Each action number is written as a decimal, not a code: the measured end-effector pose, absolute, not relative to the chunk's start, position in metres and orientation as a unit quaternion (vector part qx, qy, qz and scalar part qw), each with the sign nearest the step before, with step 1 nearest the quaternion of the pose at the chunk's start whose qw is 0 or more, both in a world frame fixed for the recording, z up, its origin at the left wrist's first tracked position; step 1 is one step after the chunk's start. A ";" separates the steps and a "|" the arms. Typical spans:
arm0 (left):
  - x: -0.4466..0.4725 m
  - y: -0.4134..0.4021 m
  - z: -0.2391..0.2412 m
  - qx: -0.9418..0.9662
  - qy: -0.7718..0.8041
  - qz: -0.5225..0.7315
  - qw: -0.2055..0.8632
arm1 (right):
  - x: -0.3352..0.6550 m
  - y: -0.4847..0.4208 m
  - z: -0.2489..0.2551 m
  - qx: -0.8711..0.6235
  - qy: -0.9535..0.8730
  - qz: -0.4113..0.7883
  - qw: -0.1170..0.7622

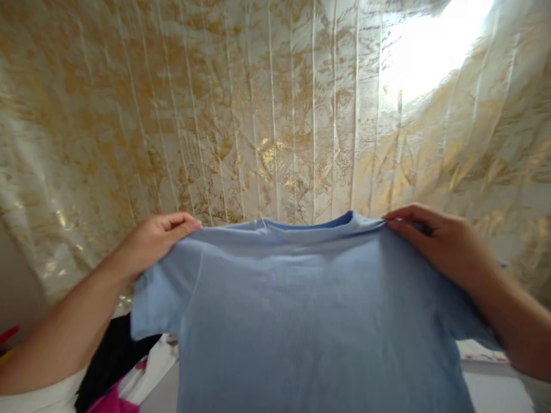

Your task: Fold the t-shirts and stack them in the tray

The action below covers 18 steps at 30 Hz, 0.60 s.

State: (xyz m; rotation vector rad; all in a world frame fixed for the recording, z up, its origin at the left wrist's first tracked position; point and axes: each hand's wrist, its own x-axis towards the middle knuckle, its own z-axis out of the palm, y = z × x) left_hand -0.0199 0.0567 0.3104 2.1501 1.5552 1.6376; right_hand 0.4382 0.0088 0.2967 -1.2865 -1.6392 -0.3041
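Note:
A light blue short-sleeved T-shirt point(301, 321) hangs spread out in front of me, its neckline at the top and its lower end cut off by the bottom of the view. My left hand point(161, 238) pinches one shoulder seam between thumb and fingers. At the other shoulder, close to the collar, my right hand point(443, 241) grips the cloth the same way. Between the hands the top edge is pulled fairly straight. The sleeve under my left hand droops outward; the other is partly covered by my right forearm.
Behind the shirt rises a shiny gold-and-silver patterned sheet point(241, 115) with vertical creases and a bright glare at upper right. At lower left lie a black cloth point(116, 350), a magenta cloth point(112, 401) and a white cloth point(150, 370). A white surface point(495, 384) shows at lower right.

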 end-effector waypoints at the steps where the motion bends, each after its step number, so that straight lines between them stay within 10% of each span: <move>1: -0.014 0.072 0.293 0.737 0.491 0.464 0.025 | 0.440 0.030 0.280 -0.530 -0.695 -0.097 0.476; 8: 0.039 0.130 0.160 0.762 0.516 0.390 -0.026 | 0.420 0.137 0.145 -0.560 -0.745 -0.006 0.361; 18: 0.075 0.099 0.037 0.849 0.514 0.120 0.029 | 0.357 0.059 0.027 -0.554 -0.821 0.043 0.134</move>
